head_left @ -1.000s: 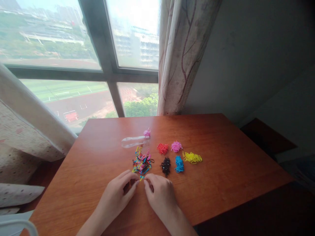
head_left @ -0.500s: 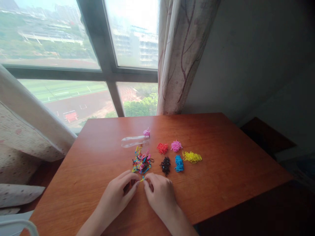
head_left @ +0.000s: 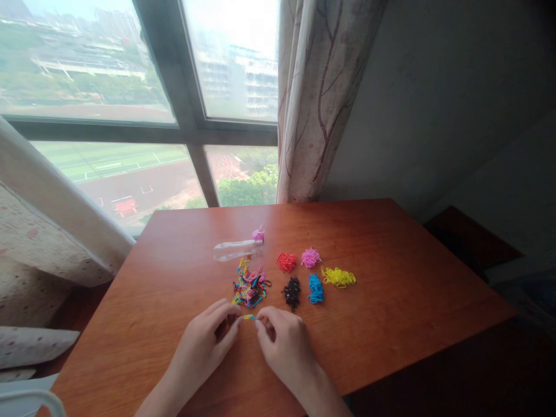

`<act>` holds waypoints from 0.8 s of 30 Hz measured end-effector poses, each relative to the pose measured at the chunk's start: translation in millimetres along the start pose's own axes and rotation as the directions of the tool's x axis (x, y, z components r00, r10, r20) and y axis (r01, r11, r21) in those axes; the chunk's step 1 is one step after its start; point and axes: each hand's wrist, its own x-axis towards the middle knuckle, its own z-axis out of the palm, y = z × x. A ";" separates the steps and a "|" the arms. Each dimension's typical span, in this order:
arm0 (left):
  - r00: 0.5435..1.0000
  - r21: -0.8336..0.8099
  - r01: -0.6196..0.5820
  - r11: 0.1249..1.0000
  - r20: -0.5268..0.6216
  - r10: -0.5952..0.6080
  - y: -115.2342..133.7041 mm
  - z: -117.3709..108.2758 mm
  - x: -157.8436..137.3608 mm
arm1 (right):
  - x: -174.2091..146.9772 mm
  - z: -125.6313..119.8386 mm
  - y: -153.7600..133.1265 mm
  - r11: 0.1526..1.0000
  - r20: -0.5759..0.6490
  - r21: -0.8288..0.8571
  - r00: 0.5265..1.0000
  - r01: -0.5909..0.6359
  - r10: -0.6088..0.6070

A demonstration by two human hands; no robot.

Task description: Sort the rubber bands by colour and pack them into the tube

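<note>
Near the front of the wooden table, my left hand [head_left: 208, 336] pinches one end of a yellow rubber band [head_left: 247, 317]. My right hand [head_left: 287, 339] pinches a blue rubber band [head_left: 254, 318] that meets the yellow one in the gap between my fingertips. Whether the two bands are looped together is too small to tell. Just beyond my fingers lies a mixed heap of coloured rubber bands [head_left: 251, 286]. To its right are single-colour piles: black bands [head_left: 292, 293], blue bands [head_left: 316, 288], red bands [head_left: 286, 262], pink bands [head_left: 311, 258] and yellow bands [head_left: 339, 277].
A clear plastic container [head_left: 234, 250] lies on its side behind the mixed heap, with a pink piece [head_left: 258, 234] at its right end. The brown table [head_left: 412, 289] reaches to the window and curtain [head_left: 321, 116]. A white curved rail [head_left: 35, 397] shows at lower left.
My fingertips have drawn slightly apart, and more of the yellow and blue bands shows stretched between them. The piles and the container stay put.
</note>
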 end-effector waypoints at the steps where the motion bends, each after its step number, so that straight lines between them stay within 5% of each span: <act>1: 1.000 0.000 0.004 1.000 -0.001 -0.004 -0.1 -0.1 0.0 | -0.4 -0.9 0.2 1.000 0.002 0.009 1.000 -0.004 0.004; 14: 1.000 0.017 -0.019 1.000 0.005 0.019 3.5 0.1 11.8 | -12.6 -6.3 4.8 0.998 -0.004 -0.055 1.000 0.017 -0.017; 20: 0.985 0.055 -0.114 0.992 0.134 0.106 38.7 6.5 58.9 | -11.8 -5.4 8.1 0.991 0.027 -0.135 0.999 -0.022 0.026; 24: 0.927 0.156 -0.271 0.950 0.310 0.213 72.8 25.6 107.1 | -9.6 -6.8 6.1 0.978 0.077 -0.204 0.995 -0.040 0.057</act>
